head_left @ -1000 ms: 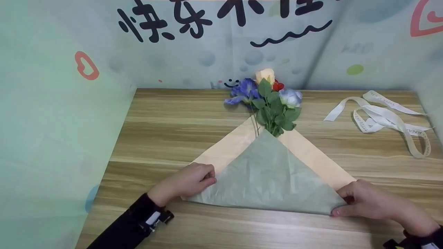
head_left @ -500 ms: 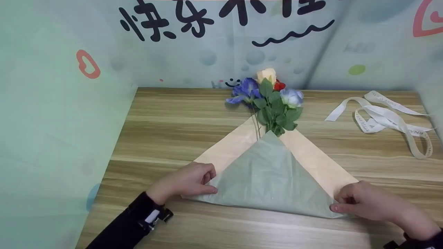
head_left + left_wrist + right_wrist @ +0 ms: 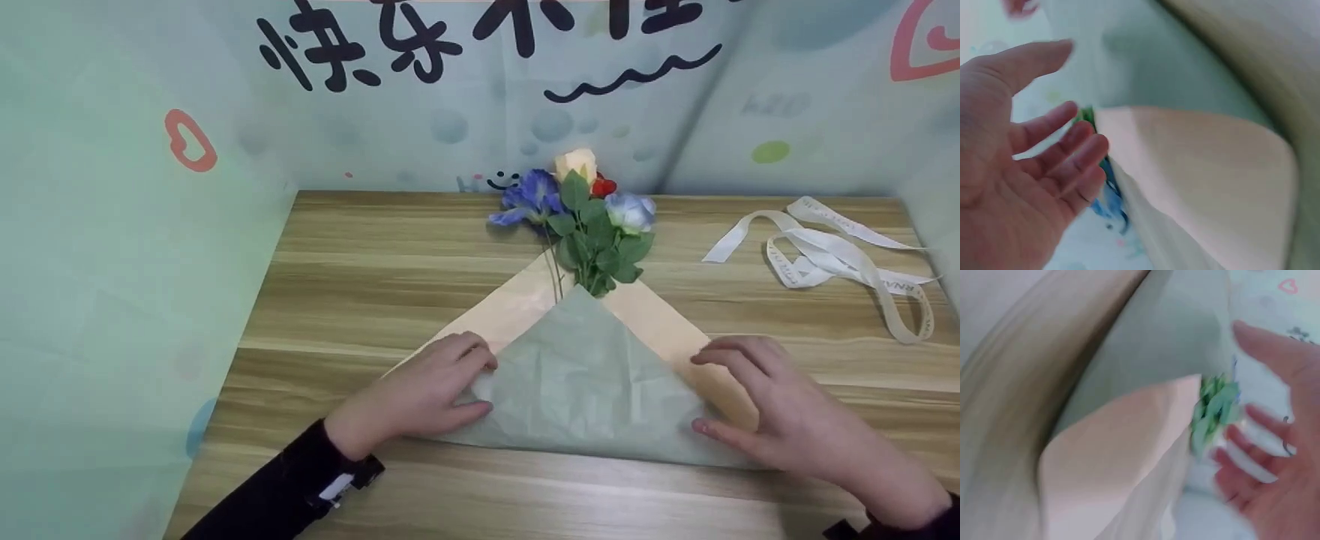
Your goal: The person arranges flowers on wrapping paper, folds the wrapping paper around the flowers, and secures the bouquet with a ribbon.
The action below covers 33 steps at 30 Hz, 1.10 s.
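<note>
A wrapping paper (image 3: pixel 570 375), green on its folded-up front and peach along the sides, lies on the table as a triangle. Flowers with green leaves (image 3: pixel 592 232) stick out beyond its top point: blue, cream, red and pale blue blooms. My left hand (image 3: pixel 427 390) is over the paper's left corner, fingers loosely bent and thumb apart; in the left wrist view the hand (image 3: pixel 1022 152) holds nothing. Over the right corner my right hand (image 3: pixel 795 420) has thumb and fingers spread. The right wrist view shows that hand (image 3: pixel 1280 433) with nothing in its grasp. Stem ends are hidden by the paper.
A loose white printed ribbon (image 3: pixel 825 247) lies in loops at the table's far right. The wooden table (image 3: pixel 360 285) meets a printed backdrop (image 3: pixel 420 120) at its back edge and another panel (image 3: pixel 112 300) on the left.
Both hands have let go of the paper's corners and their fingers have spread. The left has shifted slightly inward and up; the right has lifted with its fingers farther up. The flowers stay put.
</note>
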Available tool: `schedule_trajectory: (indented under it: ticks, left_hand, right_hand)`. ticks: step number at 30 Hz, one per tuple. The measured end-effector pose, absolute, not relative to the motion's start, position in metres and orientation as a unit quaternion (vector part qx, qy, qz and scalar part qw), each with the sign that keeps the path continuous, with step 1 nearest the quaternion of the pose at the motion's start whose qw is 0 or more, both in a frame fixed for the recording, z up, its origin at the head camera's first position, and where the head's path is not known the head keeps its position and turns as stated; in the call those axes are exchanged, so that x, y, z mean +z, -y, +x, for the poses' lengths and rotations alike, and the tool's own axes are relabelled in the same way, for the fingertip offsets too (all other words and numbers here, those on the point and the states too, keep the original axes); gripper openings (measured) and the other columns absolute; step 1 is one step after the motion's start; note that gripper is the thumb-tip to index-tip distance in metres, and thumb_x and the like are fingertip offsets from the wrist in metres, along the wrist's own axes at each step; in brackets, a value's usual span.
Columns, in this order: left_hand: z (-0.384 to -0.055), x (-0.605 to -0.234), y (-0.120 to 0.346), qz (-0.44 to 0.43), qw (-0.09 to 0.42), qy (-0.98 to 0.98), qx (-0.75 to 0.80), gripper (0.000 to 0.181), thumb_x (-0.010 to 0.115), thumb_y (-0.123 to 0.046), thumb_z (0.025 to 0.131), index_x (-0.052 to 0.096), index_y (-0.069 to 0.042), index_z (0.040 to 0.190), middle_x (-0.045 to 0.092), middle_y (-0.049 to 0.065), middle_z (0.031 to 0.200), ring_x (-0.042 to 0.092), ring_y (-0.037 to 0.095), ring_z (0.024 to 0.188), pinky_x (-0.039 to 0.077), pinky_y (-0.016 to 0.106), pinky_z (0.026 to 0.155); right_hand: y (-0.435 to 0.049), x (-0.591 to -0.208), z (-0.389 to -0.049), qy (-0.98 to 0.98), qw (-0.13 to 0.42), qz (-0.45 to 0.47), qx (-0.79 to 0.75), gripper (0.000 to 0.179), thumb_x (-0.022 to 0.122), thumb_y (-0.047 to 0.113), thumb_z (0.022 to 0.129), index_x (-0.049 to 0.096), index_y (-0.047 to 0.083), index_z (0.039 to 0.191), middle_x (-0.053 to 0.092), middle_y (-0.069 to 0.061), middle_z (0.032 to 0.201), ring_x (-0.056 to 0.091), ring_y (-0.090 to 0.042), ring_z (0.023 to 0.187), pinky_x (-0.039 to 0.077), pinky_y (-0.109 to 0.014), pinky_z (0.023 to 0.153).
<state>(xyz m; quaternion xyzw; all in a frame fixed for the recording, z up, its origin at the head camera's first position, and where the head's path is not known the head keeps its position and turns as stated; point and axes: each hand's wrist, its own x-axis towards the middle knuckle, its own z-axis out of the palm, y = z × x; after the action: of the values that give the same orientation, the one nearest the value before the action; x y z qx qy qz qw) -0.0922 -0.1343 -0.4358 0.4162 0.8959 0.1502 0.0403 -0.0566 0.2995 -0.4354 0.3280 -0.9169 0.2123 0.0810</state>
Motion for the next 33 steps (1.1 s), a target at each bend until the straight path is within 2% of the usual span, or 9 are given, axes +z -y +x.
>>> schedule_trajectory:
  ticks: [3, 6, 10, 14, 19, 26, 33]
  left_hand:
    - [-0.088, -0.433, 0.117, 0.46, 0.024, -0.88, 0.114, 0.057, 0.06, -0.045, 0.095, 0.05, -0.008, 0.138, 0.05, 0.007, 0.143, 0.051, 0.022, 0.131, 0.044, 0.037, 0.109]
    - [-0.083, -0.438, 0.098, 0.491, 0.05, -0.868, 0.065, 0.068, 0.047, -0.049, 0.101, 0.033, -0.007, 0.153, 0.033, 0.009, 0.161, 0.034, 0.026, 0.149, 0.037, 0.042, 0.118]
    - [-0.079, -0.452, 0.077, 0.509, 0.114, -0.853, 0.015, 0.074, 0.031, -0.052, 0.105, 0.008, -0.009, 0.16, 0.006, 0.008, 0.169, 0.009, 0.027, 0.156, 0.024, 0.044, 0.125]
    - [-0.078, -0.466, 0.066, 0.504, 0.164, -0.848, -0.004, 0.074, 0.024, -0.051, 0.106, -0.009, -0.011, 0.158, -0.01, 0.006, 0.168, -0.003, 0.023, 0.157, 0.015, 0.043, 0.127]
    - [-0.077, -0.477, 0.064, 0.493, 0.176, -0.852, 0.0, 0.074, 0.024, -0.05, 0.106, -0.013, -0.012, 0.158, -0.016, 0.004, 0.167, -0.008, 0.021, 0.156, 0.013, 0.041, 0.127]
    - [-0.076, -0.483, 0.068, 0.475, 0.178, -0.862, -0.006, 0.082, 0.025, -0.058, 0.103, -0.015, -0.011, 0.157, -0.021, 0.004, 0.166, -0.014, 0.02, 0.156, 0.008, 0.039, 0.128]
    - [-0.076, -0.48, 0.083, 0.458, 0.183, -0.869, -0.026, 0.087, 0.027, -0.064, 0.1, -0.012, -0.012, 0.158, -0.017, 0.003, 0.167, -0.011, 0.021, 0.156, 0.008, 0.04, 0.128]
  right_hand:
    - [-0.275, -0.433, -0.054, 0.885, 0.086, 0.408, 0.208, 0.073, 0.08, 0.037, 0.081, 0.051, 0.012, 0.143, 0.047, -0.01, 0.15, 0.044, -0.03, 0.138, 0.016, -0.017, 0.122]
    - [-0.252, -0.444, -0.051, 0.877, 0.055, 0.447, 0.168, 0.073, 0.071, 0.037, 0.09, 0.039, 0.014, 0.152, 0.034, -0.008, 0.161, 0.034, -0.03, 0.148, 0.007, -0.019, 0.125]
    - [-0.232, -0.466, -0.048, 0.876, 0.014, 0.468, 0.114, 0.071, 0.06, 0.038, 0.098, 0.028, 0.015, 0.157, 0.025, -0.007, 0.166, 0.027, -0.031, 0.152, -0.001, -0.019, 0.125]
    - [-0.224, -0.481, -0.045, 0.876, 0.01, 0.473, 0.088, 0.067, 0.053, 0.034, 0.101, 0.025, 0.01, 0.157, 0.023, -0.009, 0.166, 0.029, -0.033, 0.151, -0.002, -0.022, 0.126]
    - [-0.225, -0.492, -0.041, 0.88, 0.045, 0.466, 0.082, 0.069, 0.06, 0.03, 0.097, 0.03, 0.006, 0.155, 0.028, -0.012, 0.164, 0.036, -0.036, 0.146, 0.003, -0.025, 0.127]
    - [-0.232, -0.497, -0.042, 0.881, 0.055, 0.466, 0.066, 0.074, 0.06, 0.04, 0.096, 0.03, 0.006, 0.155, 0.027, -0.011, 0.164, 0.034, -0.035, 0.147, 0.004, -0.028, 0.127]
    - [-0.253, -0.498, -0.039, 0.864, 0.061, 0.495, 0.069, 0.071, 0.061, 0.037, 0.095, 0.035, 0.004, 0.153, 0.032, -0.012, 0.162, 0.035, -0.037, 0.146, 0.002, -0.032, 0.127]
